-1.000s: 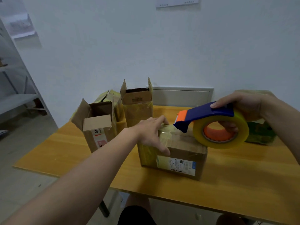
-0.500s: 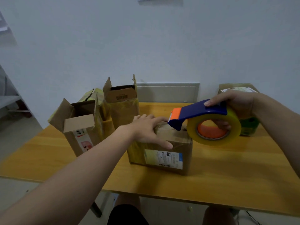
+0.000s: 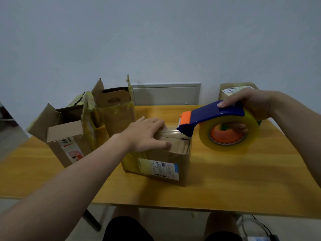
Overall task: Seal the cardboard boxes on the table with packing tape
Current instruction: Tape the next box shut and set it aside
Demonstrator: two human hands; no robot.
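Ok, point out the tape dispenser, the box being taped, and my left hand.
tape dispenser (image 3: 217, 114), head view, on its blue handle.
box being taped (image 3: 182, 159), head view, on its front wall.
left hand (image 3: 145, 134), head view, on its back.

Wooden table (image 3: 225, 180); centre box (image 3: 161, 164); open boxes (image 3: 69, 141) at left; labelled box (image 3: 233, 90) far right.

Dim, flat indoor light with a grey-blue cast on the wall (image 3: 156, 40). A soft shadow from the box (image 3: 156, 164) falls toward the camera on the desk (image 3: 225, 180), with a fainter one under the tape roll (image 3: 204, 134). Mild sheen on the stretched tape film. Wide-angle bend: the desk edge bows and the forearms stretch at the corners. Overall soft and compressed. The left hand (image 3: 145, 134) has smeared fingers (image 3: 159, 123). Label text is unreadable.
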